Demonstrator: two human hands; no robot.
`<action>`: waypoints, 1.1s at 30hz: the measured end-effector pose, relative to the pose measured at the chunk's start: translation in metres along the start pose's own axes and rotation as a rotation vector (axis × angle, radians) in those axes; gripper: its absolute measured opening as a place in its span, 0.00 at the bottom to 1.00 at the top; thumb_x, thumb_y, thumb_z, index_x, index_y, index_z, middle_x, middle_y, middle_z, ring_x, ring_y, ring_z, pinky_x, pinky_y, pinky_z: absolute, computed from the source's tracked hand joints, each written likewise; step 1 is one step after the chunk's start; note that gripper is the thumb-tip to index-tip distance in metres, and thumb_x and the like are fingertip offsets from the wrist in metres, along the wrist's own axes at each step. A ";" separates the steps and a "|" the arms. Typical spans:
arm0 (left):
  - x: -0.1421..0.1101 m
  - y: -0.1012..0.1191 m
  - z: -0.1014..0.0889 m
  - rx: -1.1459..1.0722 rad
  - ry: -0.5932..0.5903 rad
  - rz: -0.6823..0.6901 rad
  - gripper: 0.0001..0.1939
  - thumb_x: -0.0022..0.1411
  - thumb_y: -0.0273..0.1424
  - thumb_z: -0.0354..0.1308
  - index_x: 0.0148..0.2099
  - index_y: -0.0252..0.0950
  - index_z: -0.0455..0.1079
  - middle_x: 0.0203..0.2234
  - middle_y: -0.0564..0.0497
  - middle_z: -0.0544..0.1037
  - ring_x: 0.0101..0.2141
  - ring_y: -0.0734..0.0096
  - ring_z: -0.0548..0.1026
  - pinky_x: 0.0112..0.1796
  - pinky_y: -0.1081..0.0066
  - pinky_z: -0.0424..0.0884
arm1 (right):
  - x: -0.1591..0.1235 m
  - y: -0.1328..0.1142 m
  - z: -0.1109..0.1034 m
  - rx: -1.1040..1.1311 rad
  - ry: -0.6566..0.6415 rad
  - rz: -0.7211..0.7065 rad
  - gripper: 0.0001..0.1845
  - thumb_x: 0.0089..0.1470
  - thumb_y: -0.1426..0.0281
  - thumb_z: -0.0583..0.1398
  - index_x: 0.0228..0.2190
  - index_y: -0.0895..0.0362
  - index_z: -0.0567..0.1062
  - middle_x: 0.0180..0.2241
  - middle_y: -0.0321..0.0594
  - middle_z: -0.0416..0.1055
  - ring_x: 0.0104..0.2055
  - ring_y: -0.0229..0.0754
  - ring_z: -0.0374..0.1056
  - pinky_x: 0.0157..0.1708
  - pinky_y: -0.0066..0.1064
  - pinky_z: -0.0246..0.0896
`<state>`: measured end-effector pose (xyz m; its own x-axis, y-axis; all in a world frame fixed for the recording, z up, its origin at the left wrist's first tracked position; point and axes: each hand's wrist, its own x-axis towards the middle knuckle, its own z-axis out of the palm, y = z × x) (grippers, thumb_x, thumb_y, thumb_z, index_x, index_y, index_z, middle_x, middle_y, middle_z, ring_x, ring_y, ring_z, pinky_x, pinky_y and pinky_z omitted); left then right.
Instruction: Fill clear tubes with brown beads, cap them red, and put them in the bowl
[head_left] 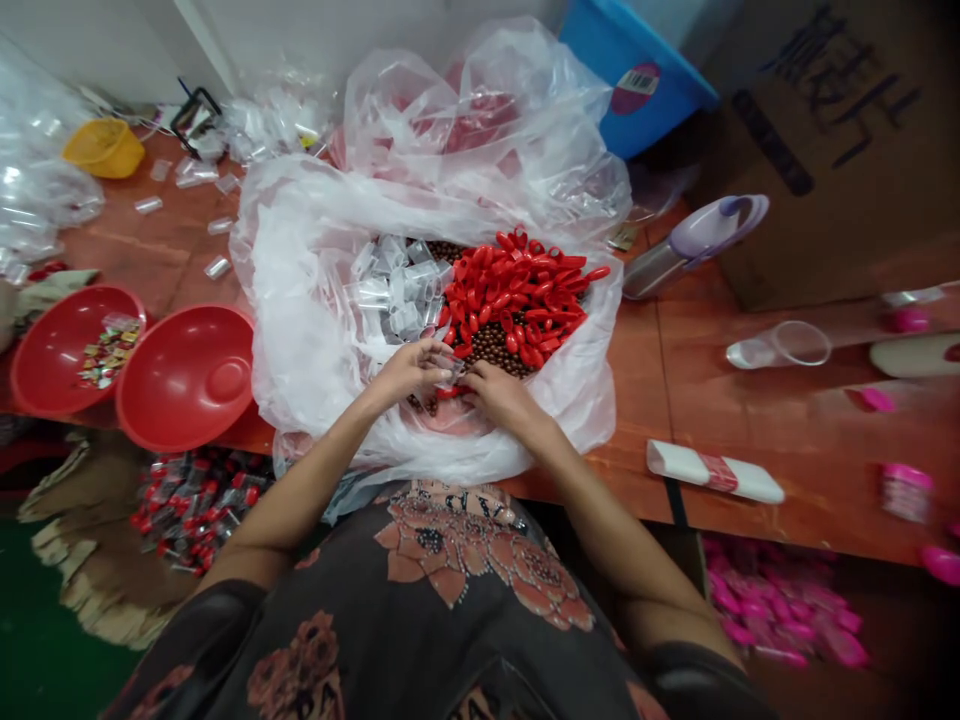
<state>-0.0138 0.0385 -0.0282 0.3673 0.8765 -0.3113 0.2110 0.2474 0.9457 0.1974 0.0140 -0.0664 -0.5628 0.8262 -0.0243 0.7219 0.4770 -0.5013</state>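
Left to right: at the edge of the desk [637, 370], a red bowl [41, 370] holds small multicoloured bits [109, 355], with a second red bowl [184, 385] touching it; below them lies a heap of red-and-clear pieces [202, 505] against torn brown cardboard [90, 545], which reads as the completed share, red parts being joined to clear ones; at centre, an open white plastic bag [292, 330] holds the share left to do, namely loose clear containers [405, 290], brown beads [495, 345] and a large pile of loose red caps [517, 285]; over its near side, the left hand [416, 372] has its grip closed round a clear plastic piece [448, 370], one unit seemingly in progress; the right hand [499, 395] meets it with bent fingers, though blur and overlap leave its grip and any hold uncertain; farther right stands a lidded bottle [679, 245], with pink pieces [787, 600] below the desk edge.
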 end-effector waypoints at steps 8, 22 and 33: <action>0.004 0.001 0.022 0.494 0.070 -0.195 0.16 0.46 0.20 0.62 0.40 0.35 0.71 0.23 0.53 0.74 0.27 0.67 0.72 0.31 0.70 0.63 | -0.027 0.024 -0.016 0.302 0.482 0.437 0.15 0.60 0.59 0.57 0.44 0.54 0.74 0.42 0.45 0.73 0.43 0.49 0.69 0.45 0.43 0.65; 0.070 -0.010 0.066 0.433 0.309 0.051 0.15 0.50 0.24 0.65 0.30 0.38 0.59 0.23 0.57 0.67 0.27 0.72 0.66 0.31 0.71 0.58 | -0.054 0.012 -0.012 0.577 0.431 0.439 0.09 0.53 0.68 0.60 0.39 0.52 0.74 0.40 0.39 0.74 0.43 0.46 0.70 0.46 0.40 0.64; 0.073 -0.033 0.075 -0.133 0.279 0.158 0.14 0.51 0.29 0.64 0.35 0.37 0.61 0.31 0.56 0.72 0.32 0.74 0.72 0.37 0.73 0.68 | -0.060 -0.010 -0.033 -0.265 0.051 0.357 0.07 0.59 0.72 0.57 0.35 0.55 0.77 0.36 0.50 0.78 0.37 0.53 0.65 0.37 0.41 0.58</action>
<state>0.0738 0.0637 -0.0890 0.1198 0.9829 -0.1396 0.0444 0.1351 0.9898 0.2372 -0.0310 -0.0315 -0.2436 0.9637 -0.1092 0.9493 0.2139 -0.2305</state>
